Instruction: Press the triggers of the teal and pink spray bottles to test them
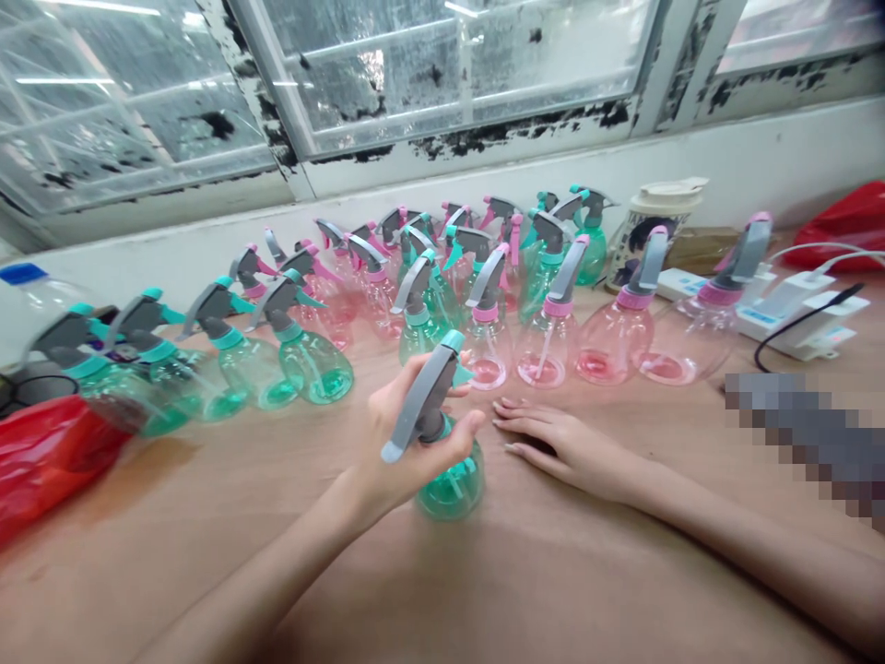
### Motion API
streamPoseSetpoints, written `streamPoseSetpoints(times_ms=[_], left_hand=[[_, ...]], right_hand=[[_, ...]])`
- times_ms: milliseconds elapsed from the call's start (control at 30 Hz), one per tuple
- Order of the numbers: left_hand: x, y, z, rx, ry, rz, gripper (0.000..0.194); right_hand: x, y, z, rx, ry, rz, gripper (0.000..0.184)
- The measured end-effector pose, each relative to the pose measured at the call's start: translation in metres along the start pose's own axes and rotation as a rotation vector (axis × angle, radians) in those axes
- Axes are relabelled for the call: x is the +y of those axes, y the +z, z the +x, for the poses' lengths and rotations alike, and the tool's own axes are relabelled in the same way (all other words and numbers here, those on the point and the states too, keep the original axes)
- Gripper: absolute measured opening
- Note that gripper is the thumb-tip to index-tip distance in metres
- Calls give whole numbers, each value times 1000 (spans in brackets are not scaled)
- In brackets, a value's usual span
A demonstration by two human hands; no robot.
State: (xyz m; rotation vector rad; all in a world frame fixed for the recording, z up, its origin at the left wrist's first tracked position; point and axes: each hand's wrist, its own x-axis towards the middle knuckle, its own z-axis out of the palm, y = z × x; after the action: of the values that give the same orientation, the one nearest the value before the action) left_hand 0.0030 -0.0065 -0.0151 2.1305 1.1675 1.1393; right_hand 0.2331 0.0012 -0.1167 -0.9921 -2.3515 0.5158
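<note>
Green spray bottle (448, 489) in left grip (409, 468), pink bottles (546, 355) behind

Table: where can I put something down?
Bare table shows between the leftmost red bag and left forearm, and nearer than the held bottle, toward the right forearm. Past the left hand and right hand, spray bottles crowd it.

Head-worn view, forward and down across the table (442, 590).
It looked from above and behind the left hand (416, 467) and right hand (579, 444) — close to both, farther from the windows (477, 78) up top — and perhaps sat tilted, though blurred edges made that hard to judge.
</note>
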Motion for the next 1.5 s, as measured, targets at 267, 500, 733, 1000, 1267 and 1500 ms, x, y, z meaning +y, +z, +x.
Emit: streamPoseSetpoints(times_ms=[267,500,733,1000,1267,1500], left_hand=[[-9,-6,-19,15,65,194,33],[-10,-22,-44,-11,-30,264,27],[-35,-57,-47,185,-166,437,34],[-67,-67,-12,239,-165,517,33],[-79,-65,18,220,-145,535,37],[-86,-68,35,195,-121,525,38]], right_hand=[[-2,1,1,34,-30,12,34],[0,2,0,26,-35,-3,34],[2,6,-3,30,-12,-58,35],[-16,-2,13,37,59,-208,31],[-57,-21,75,326,231,-204,43],[-68,-18,121,380,272,-250,68]])
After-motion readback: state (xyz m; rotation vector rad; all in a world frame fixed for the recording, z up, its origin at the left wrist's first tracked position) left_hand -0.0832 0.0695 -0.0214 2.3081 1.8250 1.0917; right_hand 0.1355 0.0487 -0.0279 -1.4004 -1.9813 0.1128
